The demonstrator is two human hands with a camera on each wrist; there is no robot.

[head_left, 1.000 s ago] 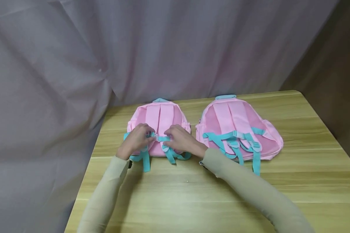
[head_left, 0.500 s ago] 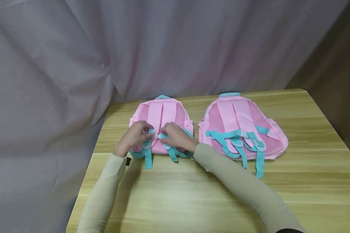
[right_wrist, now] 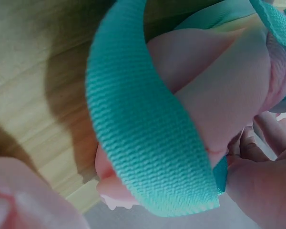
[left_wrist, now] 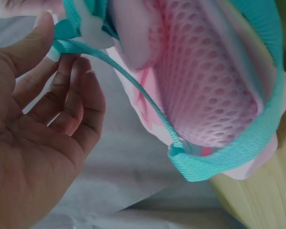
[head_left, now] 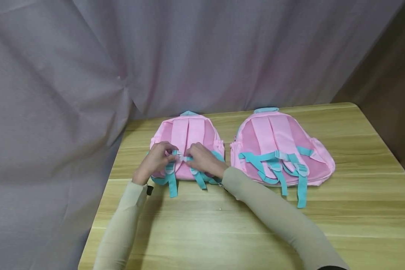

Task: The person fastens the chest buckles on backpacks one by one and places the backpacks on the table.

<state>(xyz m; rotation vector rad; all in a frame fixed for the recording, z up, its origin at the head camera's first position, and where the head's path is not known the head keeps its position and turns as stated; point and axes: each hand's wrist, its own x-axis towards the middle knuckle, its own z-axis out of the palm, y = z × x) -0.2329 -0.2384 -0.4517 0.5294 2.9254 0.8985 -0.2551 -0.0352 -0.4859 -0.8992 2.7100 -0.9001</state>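
A pink backpack (head_left: 196, 129) with teal webbing lies back side up on the table, at the left in the head view. Over its shoulder straps is a small whitish buckle (head_left: 181, 157). My left hand (head_left: 156, 158) pinches the teal strap on the buckle's left; in the left wrist view, thumb and fingers meet on this strap (left_wrist: 93, 51). From the other side my right hand (head_left: 204, 159) grips the buckle's right end and its strap. Whether the buckle halves are locked cannot be told. In the right wrist view a teal strap loop (right_wrist: 143, 124) partly covers the right hand (right_wrist: 262, 183).
A second, similar pink backpack (head_left: 246, 146) lies close on the right, its teal chest strap (head_left: 264, 156) running across it. Loose strap ends (head_left: 302, 195) hang onto the wooden table (head_left: 222, 232). A grey curtain (head_left: 202, 56) hangs behind and to the left.
Both hands have drawn slightly closer together at the buckle, the right hand moving left. The head view has shifted a little. The second backpack stays put.
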